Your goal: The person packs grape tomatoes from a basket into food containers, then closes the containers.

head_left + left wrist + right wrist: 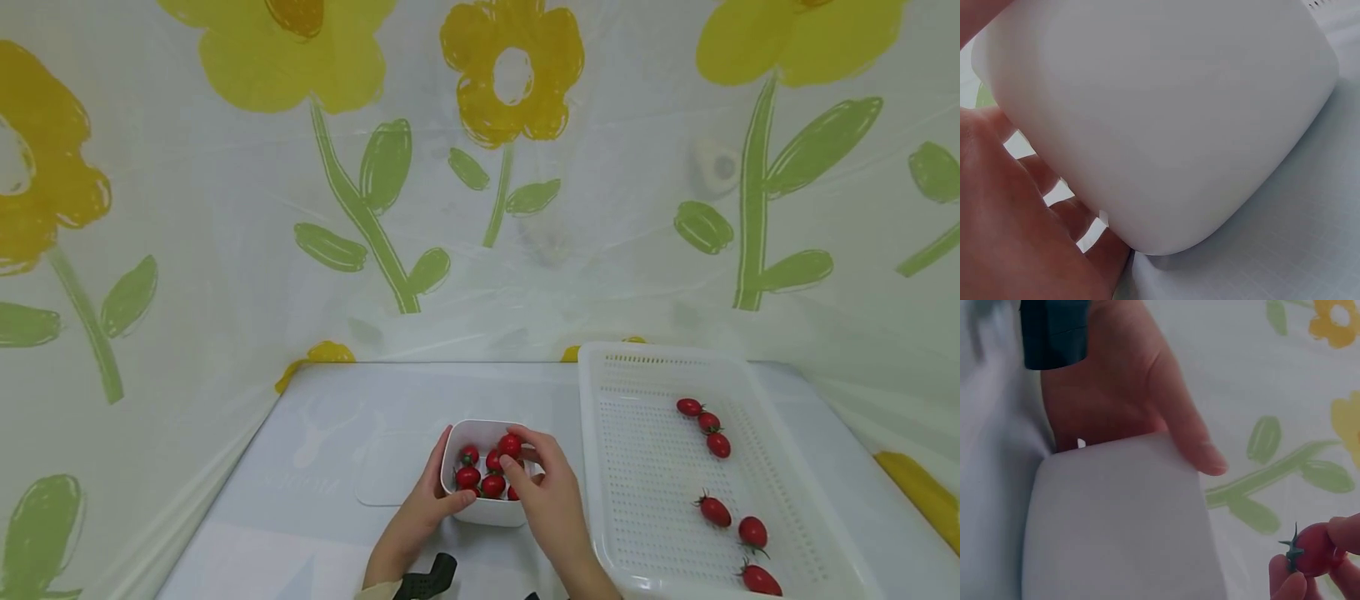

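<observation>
A white square container point(489, 512) stands on the table with several red cherry tomatoes point(468, 477) inside. My left hand point(426, 502) grips its left side, thumb over the near rim and fingers along the outer wall, as the left wrist view also shows against the container's side point(1172, 125). My right hand point(551, 492) pinches one cherry tomato point(509, 446) between thumb and fingertips above the container's right part. In the right wrist view that cherry tomato point(1313, 550) shows its green calyx, clear of the container wall point(1122, 519).
A white perforated basket point(637, 467) stands to the right, with several cherry tomatoes point(715, 511) lying apart along its right half. A flat translucent lid point(386, 471) appears to lie left of the container. Behind the table hangs a flower-printed curtain point(525, 317).
</observation>
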A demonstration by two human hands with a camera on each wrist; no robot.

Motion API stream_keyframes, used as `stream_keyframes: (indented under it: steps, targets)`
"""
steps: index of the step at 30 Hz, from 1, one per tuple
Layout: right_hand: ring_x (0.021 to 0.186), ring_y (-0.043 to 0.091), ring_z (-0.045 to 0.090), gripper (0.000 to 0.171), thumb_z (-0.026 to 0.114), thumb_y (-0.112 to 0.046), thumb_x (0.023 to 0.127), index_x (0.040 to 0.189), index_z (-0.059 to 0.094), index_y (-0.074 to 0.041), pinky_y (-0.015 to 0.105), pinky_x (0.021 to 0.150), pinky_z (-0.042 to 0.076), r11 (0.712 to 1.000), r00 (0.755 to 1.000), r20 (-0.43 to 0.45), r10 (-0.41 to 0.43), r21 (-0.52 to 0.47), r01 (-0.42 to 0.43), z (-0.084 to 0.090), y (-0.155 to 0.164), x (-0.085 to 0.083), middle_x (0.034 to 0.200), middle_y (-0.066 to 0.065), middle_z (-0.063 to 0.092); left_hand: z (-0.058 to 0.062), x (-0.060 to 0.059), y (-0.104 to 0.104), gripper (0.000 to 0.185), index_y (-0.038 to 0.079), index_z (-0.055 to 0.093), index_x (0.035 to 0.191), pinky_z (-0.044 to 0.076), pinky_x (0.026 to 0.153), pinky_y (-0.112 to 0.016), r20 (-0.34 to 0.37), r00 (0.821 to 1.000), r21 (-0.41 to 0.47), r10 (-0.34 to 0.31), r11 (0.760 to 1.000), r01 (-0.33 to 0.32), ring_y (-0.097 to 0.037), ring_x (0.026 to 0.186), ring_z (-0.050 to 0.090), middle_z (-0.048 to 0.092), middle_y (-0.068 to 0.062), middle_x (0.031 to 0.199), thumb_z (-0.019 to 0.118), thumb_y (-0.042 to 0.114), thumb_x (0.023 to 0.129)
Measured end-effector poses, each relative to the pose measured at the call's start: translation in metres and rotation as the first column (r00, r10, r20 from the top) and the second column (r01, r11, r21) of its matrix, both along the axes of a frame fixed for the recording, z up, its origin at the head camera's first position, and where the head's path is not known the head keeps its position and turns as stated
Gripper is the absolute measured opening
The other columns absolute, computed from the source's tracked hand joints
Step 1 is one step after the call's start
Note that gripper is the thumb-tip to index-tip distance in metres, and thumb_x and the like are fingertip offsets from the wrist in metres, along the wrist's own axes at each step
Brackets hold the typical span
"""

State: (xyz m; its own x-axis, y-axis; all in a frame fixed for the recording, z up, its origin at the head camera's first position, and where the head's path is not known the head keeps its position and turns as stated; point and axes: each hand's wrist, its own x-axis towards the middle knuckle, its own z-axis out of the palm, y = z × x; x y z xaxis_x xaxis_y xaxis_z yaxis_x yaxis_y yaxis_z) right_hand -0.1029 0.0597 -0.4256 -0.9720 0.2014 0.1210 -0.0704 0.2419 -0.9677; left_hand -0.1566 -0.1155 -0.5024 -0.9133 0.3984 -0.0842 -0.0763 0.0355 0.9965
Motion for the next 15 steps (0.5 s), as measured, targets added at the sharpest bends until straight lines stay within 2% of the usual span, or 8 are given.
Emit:
stream_keyframes:
  steps: [6, 15]
  targets:
    - [0.095, 0.015, 0.051, 0.036, 0.066, -0.024, 0.08, 0.113, 0.055, -0.033, 0.024, 0.062, 0.05, 0.996, 0.999, 0.011, -0.046, 0.075, 0.045, -0.011, -0.003, -0.005, 0.105, -0.009, 0.052, 0.0, 0.0, 0.0, 0.081, 0.039, 0.009, 0.14, 0.029, 0.098, -0.05, 0.01, 1.0, 0.014, -0.002, 1.0, 0.002, -0.026, 0.13, 0.017, 0.014, 0.005, 0.145, 0.063, 0.023, 0.081]
    - [0.09, 0.01, 0.052, 0.035, 0.066, -0.019, 0.08, 0.114, 0.057, -0.024, 0.029, 0.069, 0.045, 0.966, 0.995, -0.053, -0.089, 0.241, 0.099, -0.022, -0.003, -0.009, 0.101, -0.011, 0.052, -0.001, -0.001, -0.001, 0.081, 0.04, 0.009, 0.14, 0.028, 0.098, -0.05, -0.001, 1.0, 0.025, -0.011, 1.0, 0.011, -0.026, 0.13, 0.016, 0.013, 0.005, 0.144, 0.062, 0.023, 0.081]
